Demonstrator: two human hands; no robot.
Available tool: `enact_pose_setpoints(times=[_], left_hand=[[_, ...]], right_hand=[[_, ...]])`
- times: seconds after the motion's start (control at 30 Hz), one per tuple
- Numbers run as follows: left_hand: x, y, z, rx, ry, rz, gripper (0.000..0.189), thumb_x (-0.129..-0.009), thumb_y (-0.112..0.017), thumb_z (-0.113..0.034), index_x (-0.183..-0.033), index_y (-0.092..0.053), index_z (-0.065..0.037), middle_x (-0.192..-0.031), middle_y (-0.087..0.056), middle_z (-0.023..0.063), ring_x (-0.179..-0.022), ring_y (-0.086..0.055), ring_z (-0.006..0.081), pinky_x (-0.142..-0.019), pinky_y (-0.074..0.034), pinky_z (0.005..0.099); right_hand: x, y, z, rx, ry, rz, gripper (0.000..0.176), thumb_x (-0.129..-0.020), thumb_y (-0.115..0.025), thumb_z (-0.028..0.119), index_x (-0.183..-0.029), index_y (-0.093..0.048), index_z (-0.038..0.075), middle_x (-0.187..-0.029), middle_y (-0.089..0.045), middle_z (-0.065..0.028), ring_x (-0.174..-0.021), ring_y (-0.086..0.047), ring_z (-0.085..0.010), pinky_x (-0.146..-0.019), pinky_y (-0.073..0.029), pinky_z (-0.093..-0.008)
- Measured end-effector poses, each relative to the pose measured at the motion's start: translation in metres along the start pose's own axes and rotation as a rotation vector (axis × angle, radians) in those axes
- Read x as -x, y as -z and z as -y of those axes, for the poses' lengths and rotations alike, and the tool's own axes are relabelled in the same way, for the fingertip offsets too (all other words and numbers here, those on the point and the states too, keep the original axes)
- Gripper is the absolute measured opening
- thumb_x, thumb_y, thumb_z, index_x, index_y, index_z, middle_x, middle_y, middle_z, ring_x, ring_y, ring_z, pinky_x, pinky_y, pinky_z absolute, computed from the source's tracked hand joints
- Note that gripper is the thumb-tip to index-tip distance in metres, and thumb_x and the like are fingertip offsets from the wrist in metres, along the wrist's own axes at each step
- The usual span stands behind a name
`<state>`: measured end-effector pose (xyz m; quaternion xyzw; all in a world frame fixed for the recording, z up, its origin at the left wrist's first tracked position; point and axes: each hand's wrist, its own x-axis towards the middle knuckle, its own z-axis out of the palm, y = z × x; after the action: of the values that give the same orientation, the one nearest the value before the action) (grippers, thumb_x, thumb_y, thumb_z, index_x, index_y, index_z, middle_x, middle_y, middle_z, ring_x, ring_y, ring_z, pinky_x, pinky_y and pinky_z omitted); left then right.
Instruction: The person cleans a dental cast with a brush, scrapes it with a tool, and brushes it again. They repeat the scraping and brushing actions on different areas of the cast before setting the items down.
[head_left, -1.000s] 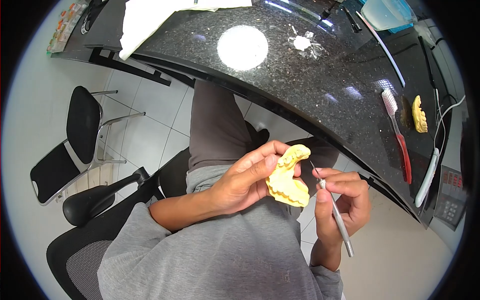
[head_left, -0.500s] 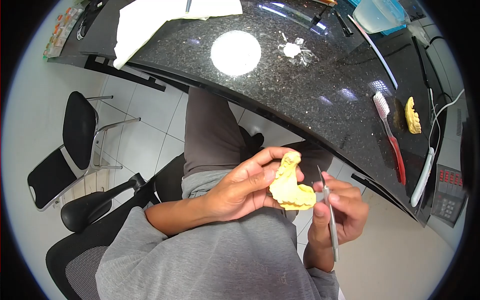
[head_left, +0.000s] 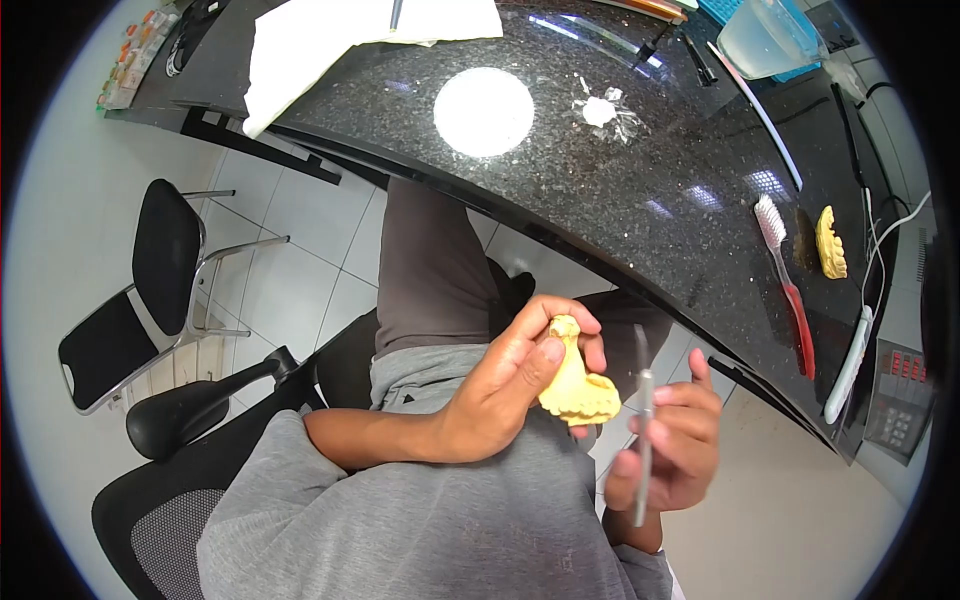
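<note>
My left hand [head_left: 510, 385] grips a yellow plaster dental cast [head_left: 582, 397] above my lap, with the thumb and fingers around its narrow upper end. The row of teeth runs along the cast's lower right edge. To the right of it, my right hand [head_left: 675, 440] pinches the metal handle of a scalpel-like knife [head_left: 643, 430], its thin blade pointing up. The blade is blurred and stands apart from the cast. One finger of my right hand sticks out, off the handle.
On the dark stone desk [head_left: 600, 200] lie a red-handled toothbrush [head_left: 785, 270], a second yellow cast piece [head_left: 829, 243], a white pen-like tool with a cable [head_left: 850, 365], white shavings [head_left: 600, 110] and white paper [head_left: 300, 60]. A water tub [head_left: 765, 40] stands at the back right; a chair [head_left: 165, 260] is left.
My left hand has turned the cast, so it shows at a different angle and slightly lower. The knife has swung more upright and moved left. The view has shifted a little.
</note>
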<state>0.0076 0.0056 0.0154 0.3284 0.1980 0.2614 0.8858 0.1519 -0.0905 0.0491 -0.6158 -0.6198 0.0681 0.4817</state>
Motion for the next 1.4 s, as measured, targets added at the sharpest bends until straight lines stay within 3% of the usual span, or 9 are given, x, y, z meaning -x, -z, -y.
enact_pose_setpoints(times=[0.07, 0.1, 0.2, 0.33, 0.37, 0.8, 1.17, 1.3, 1.4], left_hand=[[0.002, -0.002, -0.006, 0.129, 0.083, 0.060, 0.037, -0.103, -0.037, -0.036, -0.121, -0.039, -0.004, -0.103, -0.054, 0.0134, -0.078, -0.060, 0.0139, -0.059, -0.051, 0.0246], [0.002, -0.008, -0.012, 0.136, 0.104, 0.035, 0.037, -0.103, -0.033, -0.037, -0.118, -0.040, -0.004, -0.097, -0.055, 0.0138, -0.062, -0.056, 0.0119, -0.044, -0.044, 0.0214], [0.004, -0.004, -0.011, 0.078, 0.050, 0.138, 0.029, -0.105, -0.029, -0.028, -0.118, -0.039, -0.004, -0.093, -0.053, 0.0095, -0.059, -0.053, 0.0086, -0.049, -0.043, 0.0177], [0.002, -0.011, 0.004, -0.224, -0.213, 0.027, 0.033, -0.104, -0.031, -0.031, -0.116, -0.042, -0.003, -0.096, -0.051, 0.0076, -0.075, -0.051, 0.0086, -0.067, -0.045, 0.0232], [0.003, -0.014, -0.001, -0.197, -0.164, 0.025, 0.035, -0.103, -0.033, -0.034, -0.112, -0.042, -0.001, -0.097, -0.051, 0.0119, -0.086, -0.047, 0.0116, -0.077, -0.041, 0.0287], [0.008, -0.008, -0.004, -0.350, -0.181, 0.061, 0.028, -0.101, -0.036, -0.022, -0.115, -0.044, 0.001, -0.104, -0.050, 0.0122, -0.089, -0.050, 0.0121, -0.079, -0.043, 0.0285], [0.004, -0.003, -0.007, -0.528, -0.258, 0.002, 0.022, -0.097, -0.044, -0.013, -0.111, -0.051, 0.002, -0.093, -0.059, 0.0111, -0.078, -0.059, 0.0134, -0.068, -0.047, 0.0279], [0.005, -0.004, -0.008, -0.499, -0.253, -0.021, 0.025, -0.097, -0.044, -0.016, -0.113, -0.052, 0.002, -0.091, -0.058, 0.0102, -0.078, -0.057, 0.0116, -0.067, -0.047, 0.0263], [0.004, -0.003, -0.010, -0.403, -0.189, 0.019, 0.038, -0.098, -0.039, -0.026, -0.120, -0.050, 0.003, -0.090, -0.054, 0.0084, -0.079, -0.051, 0.0091, -0.066, -0.042, 0.0243]], right_hand=[[0.005, 0.001, -0.001, -0.092, -0.085, -0.165, 0.026, -0.079, -0.072, 0.020, -0.096, -0.056, 0.010, -0.076, -0.060, -0.0036, -0.079, -0.063, -0.0197, -0.102, -0.040, -0.0536], [0.007, 0.003, -0.006, -0.108, -0.068, -0.159, 0.025, -0.080, -0.069, 0.016, -0.099, -0.054, 0.008, -0.075, -0.061, -0.0050, -0.078, -0.065, -0.0218, -0.101, -0.041, -0.0528], [0.010, 0.003, -0.010, -0.116, 0.000, -0.077, 0.024, -0.081, -0.069, 0.016, -0.098, -0.054, 0.010, -0.074, -0.063, -0.0038, -0.078, -0.068, -0.0233, -0.100, -0.042, -0.0521], [0.017, -0.001, -0.001, -0.110, 0.012, -0.022, 0.020, -0.080, -0.071, 0.017, -0.093, -0.056, 0.013, -0.074, -0.065, -0.0007, -0.079, -0.069, -0.0207, -0.099, -0.044, -0.0504], [0.017, -0.003, 0.000, -0.114, 0.007, -0.023, 0.018, -0.081, -0.071, 0.017, -0.091, -0.057, 0.014, -0.075, -0.065, -0.0001, -0.079, -0.069, -0.0197, -0.098, -0.045, -0.0497], [0.019, 0.002, -0.001, -0.033, 0.078, 0.059, 0.017, -0.083, -0.071, 0.018, -0.094, -0.060, 0.013, -0.075, -0.064, -0.0002, -0.079, -0.069, -0.0185, -0.093, -0.050, -0.0477], [0.023, -0.002, 0.006, 0.094, 0.098, 0.041, 0.022, -0.083, -0.070, 0.018, -0.101, -0.060, 0.012, -0.077, -0.064, 0.0006, -0.077, -0.068, -0.0169, -0.090, -0.051, -0.0452], [0.028, -0.005, 0.006, 0.062, 0.085, 0.025, 0.021, -0.084, -0.069, 0.018, -0.102, -0.059, 0.011, -0.077, -0.063, -0.0010, -0.077, -0.068, -0.0180, -0.091, -0.050, -0.0464], [0.040, -0.011, 0.000, -0.083, 0.052, -0.122, 0.024, -0.087, -0.069, 0.026, -0.101, -0.059, 0.010, -0.081, -0.063, -0.0044, -0.076, -0.068, -0.0204, -0.082, -0.055, -0.0424]])
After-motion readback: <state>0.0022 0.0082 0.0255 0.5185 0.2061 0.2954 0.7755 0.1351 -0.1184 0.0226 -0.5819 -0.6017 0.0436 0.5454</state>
